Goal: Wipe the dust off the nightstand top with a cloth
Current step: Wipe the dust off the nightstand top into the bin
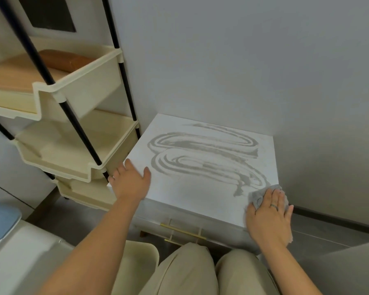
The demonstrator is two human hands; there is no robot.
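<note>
The nightstand top is pale with dust, and grey looping streaks across its back and middle show where it has been wiped. A grey cloth lies at the front right corner of the top. My right hand presses flat on the cloth, fingers spread, a ring on one finger. My left hand rests on the front left corner of the top, thumb on the surface and fingers over the left edge.
A cream tiered rack with black poles stands tight against the nightstand's left side. A grey wall runs behind and to the right. Below the top is a drawer with a gold handle. My knees are in front of it.
</note>
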